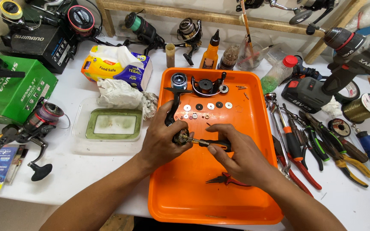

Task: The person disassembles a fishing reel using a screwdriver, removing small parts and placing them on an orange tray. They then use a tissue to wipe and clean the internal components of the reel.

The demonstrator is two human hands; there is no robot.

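Fingers of your left hand (161,143) are clamped around a dark reel body (177,128) over the middle of the orange tray (245,196). Your right hand (240,156) pinches a black-handled screwdriver (213,143), thumb and fingers closed on its handle, the tip meeting the reel body. Small washers (210,105) lie in a row on the tray above your hands, with a spool (179,80) and rotor (206,85) near the tray's far edge. Red pliers (225,179) rest on the tray below your right hand.
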